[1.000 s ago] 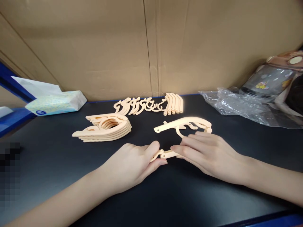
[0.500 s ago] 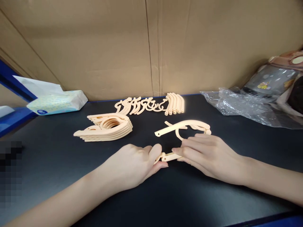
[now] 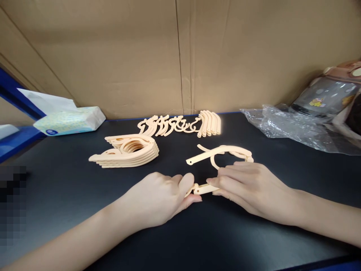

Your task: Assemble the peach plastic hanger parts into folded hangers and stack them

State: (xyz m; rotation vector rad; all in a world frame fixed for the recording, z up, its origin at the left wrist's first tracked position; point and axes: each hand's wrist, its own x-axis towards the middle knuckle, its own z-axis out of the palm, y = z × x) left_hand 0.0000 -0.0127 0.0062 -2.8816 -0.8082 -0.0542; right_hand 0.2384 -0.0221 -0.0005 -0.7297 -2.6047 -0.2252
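Note:
My left hand (image 3: 166, 197) is closed, thumb and curled fingers pinching a small cream plastic hanger piece (image 3: 190, 191), most of it hidden by the fingers. Its end meets the tip of a cream folding hanger's arm (image 3: 203, 189). My right hand (image 3: 251, 184) is wrapped around that folding hanger (image 3: 217, 150), whose other arm and curved hook show beyond the knuckles. To the left lies a neat stack of folded cream hangers (image 3: 141, 158). Farther back are a row of loose hook-shaped pieces (image 3: 167, 128) and a bundle of curved arms (image 3: 210, 124).
A tissue pack (image 3: 67, 122) with one sheet pulled up sits at the back left of the black table (image 3: 175, 244). At the back right, a crumpled clear plastic bag (image 3: 278, 124) lies before a clear bottle with a brown lid (image 3: 321, 96). Cardboard (image 3: 126, 56) stands behind.

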